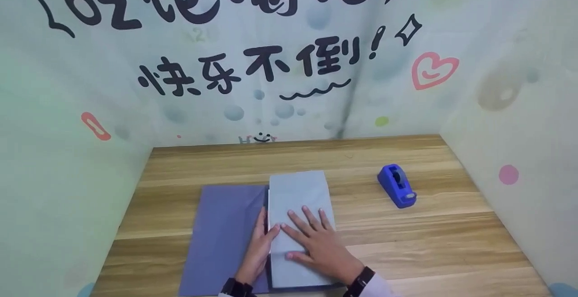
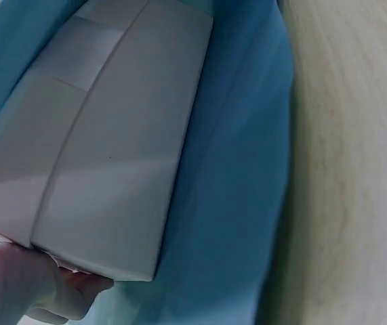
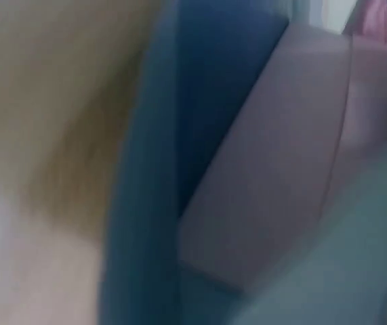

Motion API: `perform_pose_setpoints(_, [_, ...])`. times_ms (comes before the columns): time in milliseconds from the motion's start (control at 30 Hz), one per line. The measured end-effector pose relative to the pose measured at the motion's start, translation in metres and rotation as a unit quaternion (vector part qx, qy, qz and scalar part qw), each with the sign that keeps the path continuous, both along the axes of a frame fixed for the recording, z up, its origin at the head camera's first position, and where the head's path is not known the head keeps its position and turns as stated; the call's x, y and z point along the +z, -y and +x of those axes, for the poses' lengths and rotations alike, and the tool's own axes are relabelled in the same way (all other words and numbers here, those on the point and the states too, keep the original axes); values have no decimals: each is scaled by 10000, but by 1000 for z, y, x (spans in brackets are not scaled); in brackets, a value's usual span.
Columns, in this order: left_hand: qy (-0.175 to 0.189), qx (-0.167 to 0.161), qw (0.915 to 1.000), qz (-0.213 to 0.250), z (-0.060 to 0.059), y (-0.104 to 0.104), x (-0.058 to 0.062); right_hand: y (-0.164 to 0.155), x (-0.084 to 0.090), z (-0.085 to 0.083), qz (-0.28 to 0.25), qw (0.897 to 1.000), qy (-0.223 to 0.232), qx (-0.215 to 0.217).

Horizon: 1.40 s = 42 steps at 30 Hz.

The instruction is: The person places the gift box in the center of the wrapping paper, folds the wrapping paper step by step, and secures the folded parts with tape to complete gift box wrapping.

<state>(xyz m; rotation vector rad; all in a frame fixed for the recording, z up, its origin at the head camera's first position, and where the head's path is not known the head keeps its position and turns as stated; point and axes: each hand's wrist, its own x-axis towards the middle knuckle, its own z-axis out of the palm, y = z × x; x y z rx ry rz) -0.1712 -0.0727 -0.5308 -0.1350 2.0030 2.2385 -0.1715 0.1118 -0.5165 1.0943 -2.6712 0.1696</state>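
Observation:
In the head view a box-shaped bundle has a pale blue paper flap (image 1: 298, 193) over its top. My right hand (image 1: 323, 247) lies flat on the flap, fingers spread. Along the bundle's left side my left hand (image 1: 257, 249) rests with straight fingers, its thumb near the top edge. A darker blue sheet of wrapping paper (image 1: 221, 238) extends left beneath it. In the left wrist view a whitish box (image 2: 118, 156) with a strip of tape lies on blue paper (image 2: 227, 162), and fingers touch its lower end. The right wrist view shows the box (image 3: 268, 156) blurred, partly hidden by paper.
A blue tape dispenser (image 1: 397, 186) stands on the wooden table (image 1: 451, 243), to the right of the bundle. Printed fabric walls (image 1: 289, 121) enclose the table at the back and both sides.

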Motion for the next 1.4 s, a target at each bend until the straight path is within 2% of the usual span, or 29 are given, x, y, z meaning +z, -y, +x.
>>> perform_pose_setpoints(100, [73, 119, 9985, -532, 3, 6, -1, 4, -2, 2, 79, 9997, -205, 67])
perform_pose_setpoints(167, [-23, 260, 9951, -956, 5, 14, -2, 4, -2, 3, 78, 9997, -244, 47])
perform_pose_setpoints(233, [-288, 544, 9819, -1792, 8, 27, -3, 4, -1, 4, 63, 9997, -210, 58])
perform_pose_setpoints(267, [-402, 690, 9692, -2332, 9, 36, -3, 4, -1, 4, 50, 9998, -154, 69])
perform_pose_setpoints(300, [-471, 847, 9514, -2922, 11, 46, -2, 4, -1, 4, 72, 9999, -110, 74])
perform_pose_setpoints(333, [-437, 1002, 9290, -3536, 14, 56, 0, 4, 0, 4, 88, 9999, -63, 81])
perform_pose_setpoints(400, [-60, 1152, 8779, -4648, 20, 79, 4, 3, 1, 4, 107, 9999, 42, 82])
perform_pose_setpoints(433, [191, 1091, 8595, -4990, 23, 91, 7, 3, 2, 4, 100, 9999, 88, 90])
perform_pose_setpoints(467, [476, 982, 8464, -5212, 26, 102, 10, 3, 2, 4, 107, 9998, 139, 91])
perform_pose_setpoints(500, [738, 879, 8403, -5299, 29, 112, 12, 3, 2, 3, 124, 9997, 171, 91])
perform_pose_setpoints(533, [971, 775, 8379, -5314, 31, 121, 13, 2, 2, 3, 130, 9997, 207, 92])
perform_pose_setpoints(600, [1234, 634, 8453, -5160, 35, 136, 15, 2, 2, 3, 123, 9996, 252, 107])
perform_pose_setpoints(733, [1408, 509, 8814, -4480, 37, 154, 15, 2, 1, 2, 101, 9996, 227, 144])
perform_pose_setpoints(833, [1398, 482, 8989, -4124, 38, 159, 14, 3, 1, 1, 82, 9997, 180, 164])
perform_pose_setpoints(867, [1406, 493, 9017, -4059, 39, 160, 14, 3, 1, 2, 85, 9997, 173, 163])
perform_pose_setpoints(900, [1393, 499, 9008, -4082, 39, 160, 13, 3, 1, 1, 95, 9997, 165, 162])
perform_pose_setpoints(1033, [1109, 558, 8861, -4465, 40, 157, 11, 2, 1, 2, 83, 9998, 110, 150])
perform_pose_setpoints(1100, [1111, 537, 8836, -4517, 38, 155, 11, 2, 1, 2, 74, 9998, 83, 148])
perform_pose_setpoints(1133, [1134, 522, 8846, -4492, 37, 154, 11, 2, 1, 1, 64, 9998, 80, 151])
perform_pose_setpoints(1233, [1320, 436, 8954, -4229, 37, 156, 16, 3, 1, 1, 64, 9998, 92, 164])
perform_pose_setpoints(1300, [1444, 307, 8955, -4198, 36, 157, 22, 2, 1, 1, 64, 9998, 86, 171])
perform_pose_setpoints(1400, [1341, 161, 8986, -4174, 36, 155, 37, 2, 0, 1, 42, 9998, 75, 189])
